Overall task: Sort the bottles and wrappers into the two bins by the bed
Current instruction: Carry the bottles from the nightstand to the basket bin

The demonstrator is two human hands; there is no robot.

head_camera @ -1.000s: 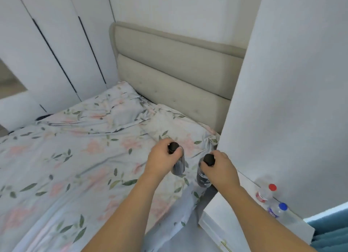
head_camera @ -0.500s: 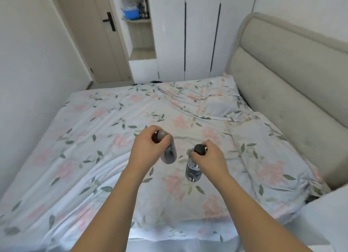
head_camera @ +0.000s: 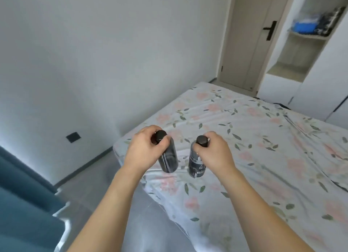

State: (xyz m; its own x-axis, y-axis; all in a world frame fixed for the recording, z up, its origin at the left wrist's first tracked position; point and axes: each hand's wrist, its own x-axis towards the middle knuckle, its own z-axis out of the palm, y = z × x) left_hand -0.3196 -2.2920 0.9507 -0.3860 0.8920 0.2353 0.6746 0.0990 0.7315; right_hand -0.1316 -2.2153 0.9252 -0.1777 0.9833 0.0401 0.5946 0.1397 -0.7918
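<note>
Currently the left hand (head_camera: 146, 150) grips one bottle (head_camera: 168, 158) and the right hand (head_camera: 214, 151) another (head_camera: 195, 164) by the necks above the bed (head_camera: 263, 148) edge; keep both pinches firm until a bin, not in view, is reached.

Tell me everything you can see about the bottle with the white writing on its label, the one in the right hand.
The labelled bottle is a small clear plastic one with a round black cap and a dark wrap label printed in white characters and numbers. It hangs nearly upright in the air above the floral bed sheet, touching nothing but the right hand, whose fingers grip it at the neck just under the cap. Whether it holds liquid cannot be told. A second dark bottle is held apart, beside it.
</note>
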